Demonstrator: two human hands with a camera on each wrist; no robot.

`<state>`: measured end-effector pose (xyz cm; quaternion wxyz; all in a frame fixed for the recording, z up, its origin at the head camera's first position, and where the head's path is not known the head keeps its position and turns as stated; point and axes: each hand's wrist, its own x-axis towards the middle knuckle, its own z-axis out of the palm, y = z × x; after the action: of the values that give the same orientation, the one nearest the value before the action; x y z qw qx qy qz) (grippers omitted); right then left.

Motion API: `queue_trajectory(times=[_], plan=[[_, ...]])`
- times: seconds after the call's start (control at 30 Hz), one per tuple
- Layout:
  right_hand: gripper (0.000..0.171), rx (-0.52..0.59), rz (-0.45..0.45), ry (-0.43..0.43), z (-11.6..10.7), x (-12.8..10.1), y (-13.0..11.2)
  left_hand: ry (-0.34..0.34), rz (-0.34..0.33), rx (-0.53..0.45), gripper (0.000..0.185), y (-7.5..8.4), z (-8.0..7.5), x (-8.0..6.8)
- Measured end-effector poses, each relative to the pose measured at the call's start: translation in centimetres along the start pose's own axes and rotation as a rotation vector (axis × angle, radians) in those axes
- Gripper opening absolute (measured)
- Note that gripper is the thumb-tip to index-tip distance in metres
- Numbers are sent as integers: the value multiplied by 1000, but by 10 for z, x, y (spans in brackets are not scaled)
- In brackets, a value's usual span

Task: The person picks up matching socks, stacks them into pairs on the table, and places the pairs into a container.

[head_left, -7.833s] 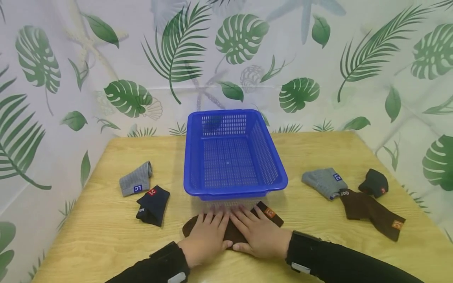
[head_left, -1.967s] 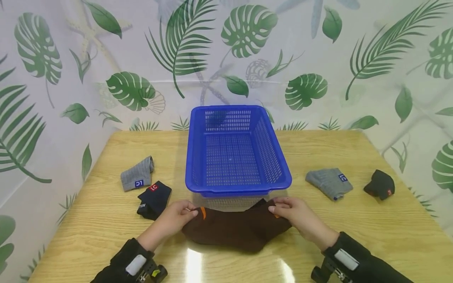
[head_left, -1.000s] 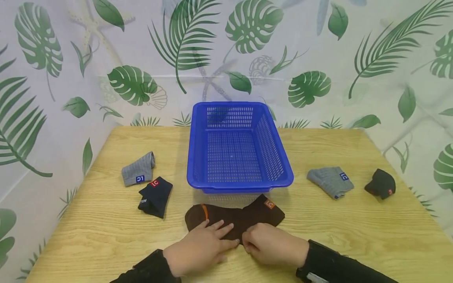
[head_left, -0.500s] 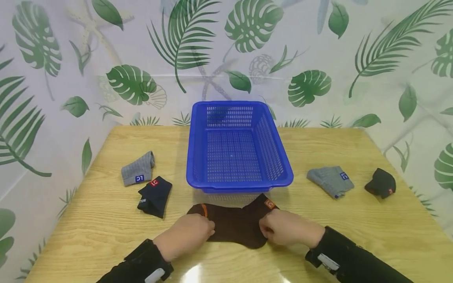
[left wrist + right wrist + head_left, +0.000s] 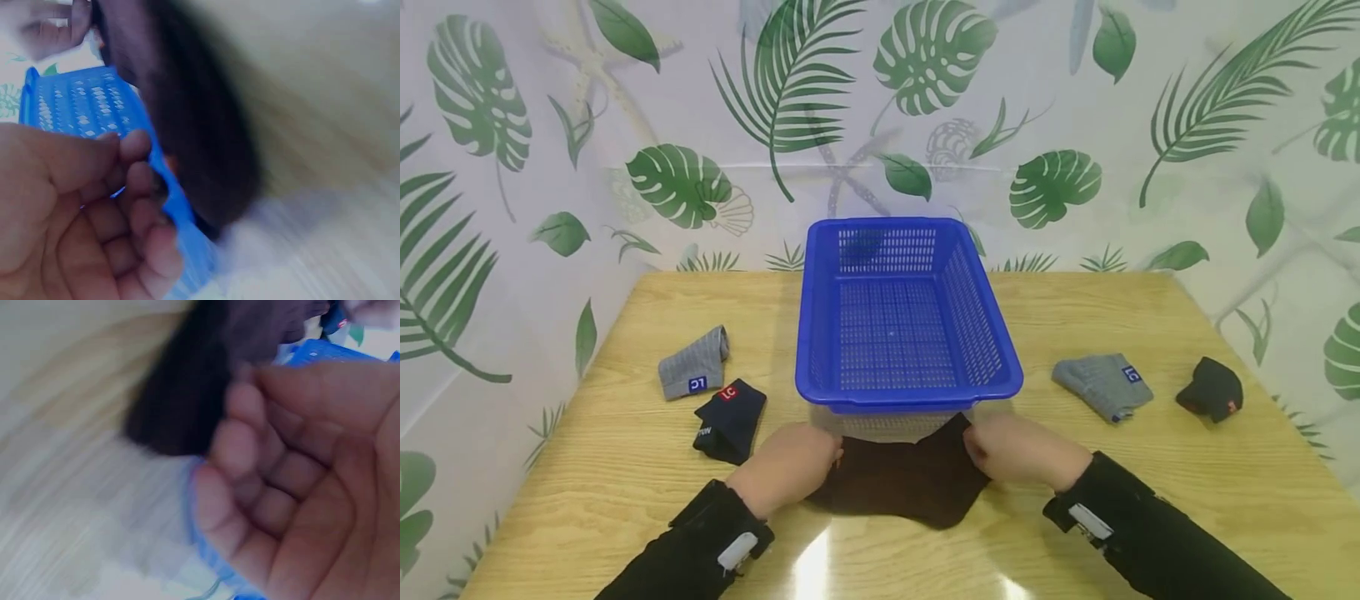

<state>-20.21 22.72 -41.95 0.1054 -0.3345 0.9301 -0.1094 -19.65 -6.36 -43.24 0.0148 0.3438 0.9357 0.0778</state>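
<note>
Just in front of the blue basket (image 5: 910, 399), my left hand (image 5: 793, 467) and right hand (image 5: 1026, 452), fingers curled, pinch opposite ends of a brown sock (image 5: 910, 479), apparently to keep it spread.

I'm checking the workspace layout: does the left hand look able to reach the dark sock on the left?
Probably yes: the dark sock lies close to the left hand with nothing visible between them, though that hand would likely first release the brown sock.
</note>
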Motion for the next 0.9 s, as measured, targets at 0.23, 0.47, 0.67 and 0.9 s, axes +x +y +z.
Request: queue_trajectory(times=[0.23,0.47,0.67,0.9], plan=[[25,-11,-100,63,15,34,-24,31,70,62,21,26,10,29],[25,-31,-59,58,23,42,-30,-90,44,-7,22,30,21,39],[23,-73,22,176,12,26,-25,-30,28,-115,19,12,7,22],[16,-111,325,170,1,-9,-10,45,-222,-252,10,-19,-8,-15]])
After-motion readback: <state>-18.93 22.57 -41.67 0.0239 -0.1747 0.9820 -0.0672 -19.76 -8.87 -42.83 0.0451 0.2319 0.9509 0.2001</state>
